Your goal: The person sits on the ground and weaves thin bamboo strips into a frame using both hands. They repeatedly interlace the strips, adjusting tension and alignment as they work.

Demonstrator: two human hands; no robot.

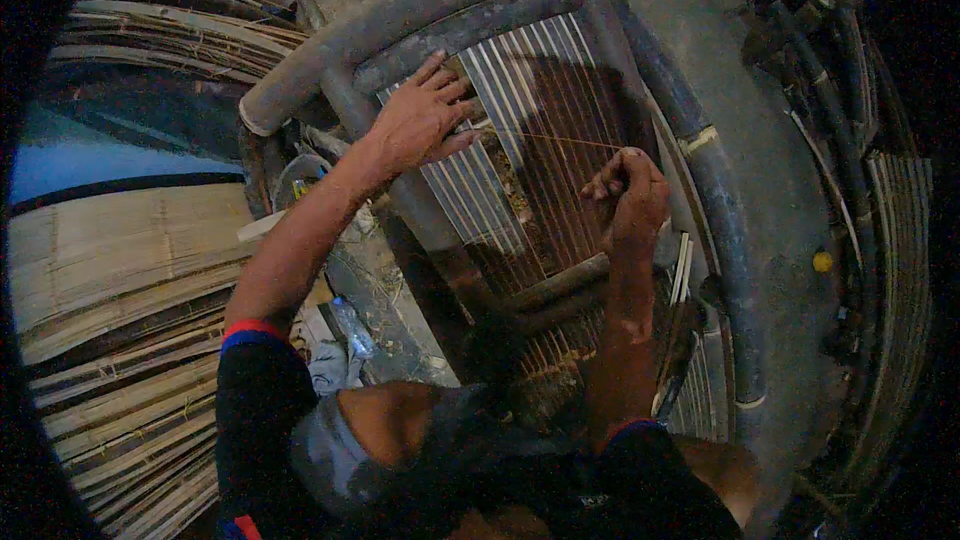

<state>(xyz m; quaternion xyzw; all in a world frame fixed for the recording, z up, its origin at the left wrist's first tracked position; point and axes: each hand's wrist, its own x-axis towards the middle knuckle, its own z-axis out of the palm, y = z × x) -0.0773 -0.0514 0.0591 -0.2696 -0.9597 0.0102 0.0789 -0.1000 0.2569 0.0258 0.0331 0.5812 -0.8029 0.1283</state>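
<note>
A square seat-like frame of thick dark bamboo poles point(400, 15) stands before me, with a row of thin pale slats point(530, 60) laid side by side across it. My left hand point(425, 118) rests on the slats near the far left side, fingers apart and thumb stretched out. From beside that thumb a thin reddish-brown strand point(565, 139) runs taut to the right over the slats. My right hand point(638, 195) pinches its other end above the frame's right side, fingers curled. A gap between the slats shows below my left hand.
Stacked split-bamboo mats point(130, 250) lie at the left, with bundled strips point(170, 35) farther back. A curved bamboo pole point(715, 200) runs along the frame's right. Bamboo pieces point(880, 230) and a small yellow round thing point(822, 261) lie at the far right.
</note>
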